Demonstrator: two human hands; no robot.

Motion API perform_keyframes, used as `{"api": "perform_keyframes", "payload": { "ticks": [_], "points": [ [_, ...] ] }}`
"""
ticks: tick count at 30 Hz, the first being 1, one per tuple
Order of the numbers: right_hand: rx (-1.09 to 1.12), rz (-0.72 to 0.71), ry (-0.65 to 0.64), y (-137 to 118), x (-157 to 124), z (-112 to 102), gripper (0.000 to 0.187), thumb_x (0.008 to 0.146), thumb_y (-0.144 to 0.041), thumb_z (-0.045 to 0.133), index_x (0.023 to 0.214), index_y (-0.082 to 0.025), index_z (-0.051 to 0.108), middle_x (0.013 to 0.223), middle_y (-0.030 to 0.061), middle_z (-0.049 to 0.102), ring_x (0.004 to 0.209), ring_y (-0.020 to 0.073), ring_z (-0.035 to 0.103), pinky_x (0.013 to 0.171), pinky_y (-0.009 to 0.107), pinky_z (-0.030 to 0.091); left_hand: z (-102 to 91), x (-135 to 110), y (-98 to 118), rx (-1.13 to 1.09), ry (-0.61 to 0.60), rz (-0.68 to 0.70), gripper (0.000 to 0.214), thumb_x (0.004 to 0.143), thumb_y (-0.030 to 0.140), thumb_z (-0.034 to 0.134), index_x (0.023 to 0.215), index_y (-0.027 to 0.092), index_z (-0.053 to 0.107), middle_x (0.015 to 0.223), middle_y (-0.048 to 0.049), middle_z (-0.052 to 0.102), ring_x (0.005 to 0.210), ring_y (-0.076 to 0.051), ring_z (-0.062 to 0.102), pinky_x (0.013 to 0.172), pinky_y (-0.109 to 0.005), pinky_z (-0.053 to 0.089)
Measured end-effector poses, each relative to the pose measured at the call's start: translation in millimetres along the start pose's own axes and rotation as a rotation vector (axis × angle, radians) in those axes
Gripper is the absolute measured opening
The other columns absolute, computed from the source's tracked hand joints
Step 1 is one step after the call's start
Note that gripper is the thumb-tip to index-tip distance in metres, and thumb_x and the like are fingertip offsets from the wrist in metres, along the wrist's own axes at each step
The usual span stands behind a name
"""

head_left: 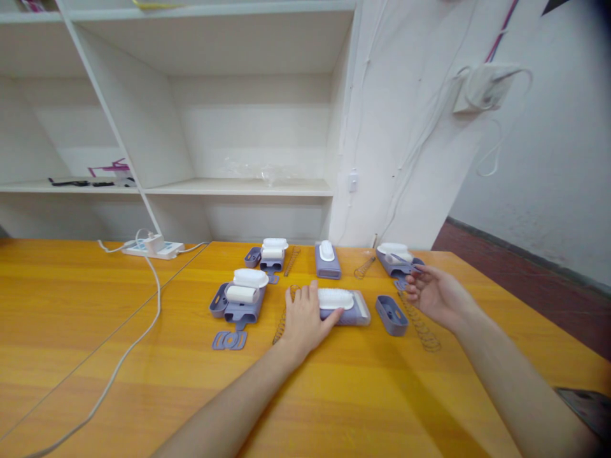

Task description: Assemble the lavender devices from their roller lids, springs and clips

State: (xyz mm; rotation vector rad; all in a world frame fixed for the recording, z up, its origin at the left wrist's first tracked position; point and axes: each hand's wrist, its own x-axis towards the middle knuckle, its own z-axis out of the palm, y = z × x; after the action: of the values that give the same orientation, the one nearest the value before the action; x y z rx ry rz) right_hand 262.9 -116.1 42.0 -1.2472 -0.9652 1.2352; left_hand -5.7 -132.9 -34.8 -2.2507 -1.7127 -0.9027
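Observation:
My left hand [305, 321] lies over the left end of a purple case [351, 316], fingers on the far side and thumb on the near side. On top of that case is a white bristle brush [335, 298]; the hand hides its left end. My right hand [439, 294] pinches a thin purple piece [410, 263] in front of the far-right case [389, 264], which carries a white brush and a white roller. A purple end cap [391, 315] stands between my hands. Below my right hand lies a loose coil spring [424, 327]. Another spring [279, 327] is partly behind my left hand.
Further purple cases with white brushes stand at the left [245, 312], back left [272, 256] and back middle [328, 262]. A flat purple plate [229, 341] lies front left. A power strip [153, 247] trails a white cable across the wooden table [334, 407]. White shelves [238, 186] rise behind.

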Motion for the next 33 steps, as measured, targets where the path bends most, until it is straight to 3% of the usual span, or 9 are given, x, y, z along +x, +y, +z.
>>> {"api": "perform_keyframes", "payload": {
  "ticks": [3, 6, 14, 21, 27, 33],
  "points": [
    [0.287, 0.195, -0.062, 1.2, 0.3, -2.1, 0.016, 0.08, -0.025, 0.041, 0.065, -0.021, 0.045, 0.06, 0.0009, 0.045, 0.049, 0.0111, 0.043, 0.042, 0.024, 0.038, 0.4, -0.2, -0.3, -0.004, -0.003, -0.002, 0.069, 0.079, 0.065, 0.036, 0.125, 0.014, 0.041, 0.106, -0.0139, 0.057, 0.101, -0.03, 0.05, 0.098, -0.051, 0.024],
    [0.37, 0.263, -0.067, 1.1, -1.1, -0.2, 0.016, 0.08, -0.023, 0.04, 0.065, -0.02, 0.046, 0.061, 0.0007, 0.044, 0.048, 0.0106, 0.041, 0.042, 0.023, 0.037, 1.0, -0.3, -0.7, -0.005, -0.009, 0.0, 0.069, 0.079, 0.064, 0.036, 0.125, 0.013, 0.04, 0.106, -0.0138, 0.057, 0.101, -0.029, 0.05, 0.098, -0.051, 0.024],
    [0.313, 0.237, -0.111, -2.0, -4.1, 4.7, 0.015, 0.08, -0.025, 0.041, 0.067, -0.02, 0.048, 0.062, 0.0012, 0.043, 0.05, 0.0117, 0.04, 0.043, 0.024, 0.037, -0.1, 0.5, -0.6, 0.002, 0.001, 0.005, 0.068, 0.079, 0.064, 0.037, 0.125, 0.014, 0.041, 0.106, -0.0132, 0.056, 0.1, -0.029, 0.049, 0.097, -0.05, 0.025],
    [0.367, 0.265, -0.098, -1.5, -4.7, 5.2, 0.016, 0.08, -0.025, 0.042, 0.068, -0.02, 0.049, 0.062, 0.0009, 0.043, 0.049, 0.0108, 0.04, 0.042, 0.023, 0.036, -8.3, -1.9, 7.1, 0.068, -0.005, 0.043, 0.06, 0.084, 0.056, 0.034, 0.126, 0.015, 0.041, 0.106, -0.0141, 0.052, 0.096, -0.028, 0.046, 0.084, -0.044, 0.035],
    [0.493, 0.335, -0.066, -1.8, -3.9, 7.0, 0.012, 0.079, -0.023, 0.046, 0.069, -0.018, 0.05, 0.061, -0.0003, 0.045, 0.048, 0.0083, 0.041, 0.041, 0.021, 0.035, -5.1, -4.0, 7.1, 0.069, -0.02, -0.042, 0.064, 0.081, 0.06, 0.034, 0.127, 0.015, 0.039, 0.108, -0.0147, 0.05, 0.098, -0.029, 0.045, 0.08, -0.043, 0.038],
    [0.276, 0.253, 0.051, -0.2, -1.9, 1.6, 0.01, 0.076, -0.027, 0.055, 0.071, -0.019, 0.052, 0.063, 0.0001, 0.053, 0.05, 0.01, 0.049, 0.043, 0.022, 0.038, -9.0, -3.4, 9.4, 0.107, 0.025, -0.039, 0.065, 0.082, 0.061, 0.034, 0.125, 0.013, 0.042, 0.104, -0.0137, 0.052, 0.1, -0.03, 0.045, 0.096, -0.056, 0.022]
  ]
}}
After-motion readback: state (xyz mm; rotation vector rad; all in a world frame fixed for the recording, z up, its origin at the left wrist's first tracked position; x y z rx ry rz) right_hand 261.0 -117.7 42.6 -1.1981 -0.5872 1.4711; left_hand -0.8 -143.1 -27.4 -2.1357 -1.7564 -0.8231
